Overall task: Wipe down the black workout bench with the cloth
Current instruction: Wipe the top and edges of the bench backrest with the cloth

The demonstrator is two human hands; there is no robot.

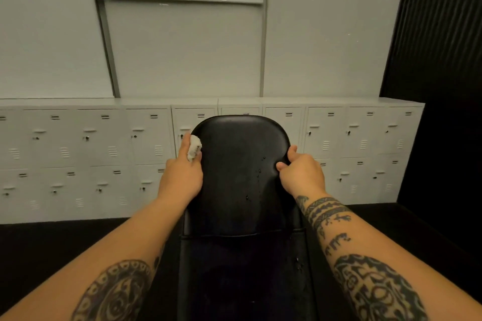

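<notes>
The black workout bench (240, 164) stretches away from me in the middle of the view, its padded backrest raised and rounded at the far end. A few water drops glint on its right half. My left hand (182, 174) presses a small crumpled white cloth (194, 148) against the backrest's upper left edge. My right hand (300, 172) grips the backrest's right edge, thumb on the front face and fingers wrapped behind it. The seat pad lies below the backrest, dark and between my forearms.
A row of low white lockers (78, 153) runs along the wall behind the bench. White wall panels (182, 46) rise above them. A dark ribbed wall (443, 60) stands at the right. The floor (52, 242) is black.
</notes>
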